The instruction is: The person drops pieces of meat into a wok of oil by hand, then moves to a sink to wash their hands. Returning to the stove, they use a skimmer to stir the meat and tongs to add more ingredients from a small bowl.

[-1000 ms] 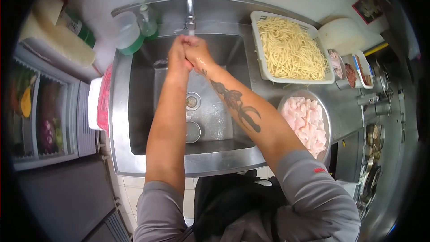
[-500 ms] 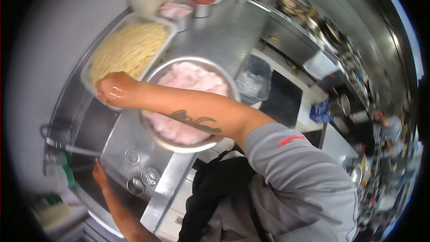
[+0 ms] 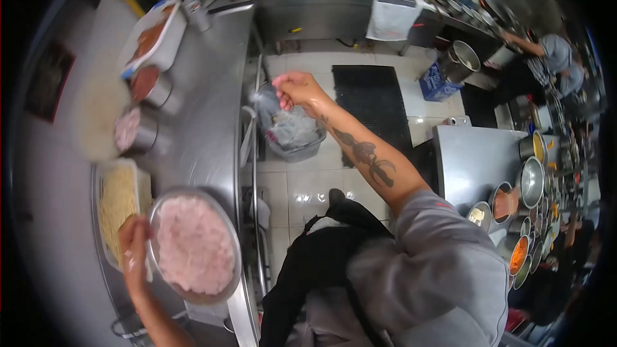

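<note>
Saw left hand at rim of metal bowl of pale meat on counter, right hand curled over bin, couldn't make out any grip; judged contamination possible through drips.

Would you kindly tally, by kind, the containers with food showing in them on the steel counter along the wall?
Large round metal bowl: 1
White noodle basket: 1
Small metal pots: 2
White rectangular tub: 1
Total: 5
</note>
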Tool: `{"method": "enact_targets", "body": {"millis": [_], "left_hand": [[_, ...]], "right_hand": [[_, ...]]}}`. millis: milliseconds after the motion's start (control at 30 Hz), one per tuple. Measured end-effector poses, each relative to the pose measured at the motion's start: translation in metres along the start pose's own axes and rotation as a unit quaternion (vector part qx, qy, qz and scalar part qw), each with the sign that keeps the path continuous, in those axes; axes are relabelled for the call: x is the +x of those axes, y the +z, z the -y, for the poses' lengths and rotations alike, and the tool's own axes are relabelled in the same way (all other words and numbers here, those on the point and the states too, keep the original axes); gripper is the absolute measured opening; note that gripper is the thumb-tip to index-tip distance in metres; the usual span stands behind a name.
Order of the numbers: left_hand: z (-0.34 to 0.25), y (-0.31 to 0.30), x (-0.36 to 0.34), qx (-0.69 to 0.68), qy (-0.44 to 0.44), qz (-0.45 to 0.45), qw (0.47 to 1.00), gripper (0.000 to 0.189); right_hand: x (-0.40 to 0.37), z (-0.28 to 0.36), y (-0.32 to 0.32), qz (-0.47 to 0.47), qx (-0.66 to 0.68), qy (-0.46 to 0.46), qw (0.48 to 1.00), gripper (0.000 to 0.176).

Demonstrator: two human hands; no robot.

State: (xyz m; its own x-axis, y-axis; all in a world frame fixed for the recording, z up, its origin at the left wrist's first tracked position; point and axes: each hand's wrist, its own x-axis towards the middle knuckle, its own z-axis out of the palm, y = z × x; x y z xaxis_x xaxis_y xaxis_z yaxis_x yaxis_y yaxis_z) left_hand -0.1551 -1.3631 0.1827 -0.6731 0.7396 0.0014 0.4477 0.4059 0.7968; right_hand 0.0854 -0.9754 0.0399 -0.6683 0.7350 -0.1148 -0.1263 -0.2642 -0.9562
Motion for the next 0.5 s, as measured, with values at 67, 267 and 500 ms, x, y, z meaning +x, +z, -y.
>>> {"method": "enact_targets", "body": {"millis": [67,267,500], "left_hand": [[-0.057,0.097,0.047,-0.058,0.034,0.084,0.994,0.015],[-0.195,0.376,0.142,-0.227,0.130,0.410,0.874,0.018],[-0.304,0.529,0.182,-0.369,0.134,0.589,0.706,0.023]], "right_hand": [[-0.005,0.008,-0.050,-0.010,0.056,0.014,0.998,0.016],[-0.031,0.068,-0.159,0.001,-0.023,-0.051,0.998,0.019],[-0.080,0.165,-0.300,-0.103,0.071,-0.124,0.984,0.024]]}}
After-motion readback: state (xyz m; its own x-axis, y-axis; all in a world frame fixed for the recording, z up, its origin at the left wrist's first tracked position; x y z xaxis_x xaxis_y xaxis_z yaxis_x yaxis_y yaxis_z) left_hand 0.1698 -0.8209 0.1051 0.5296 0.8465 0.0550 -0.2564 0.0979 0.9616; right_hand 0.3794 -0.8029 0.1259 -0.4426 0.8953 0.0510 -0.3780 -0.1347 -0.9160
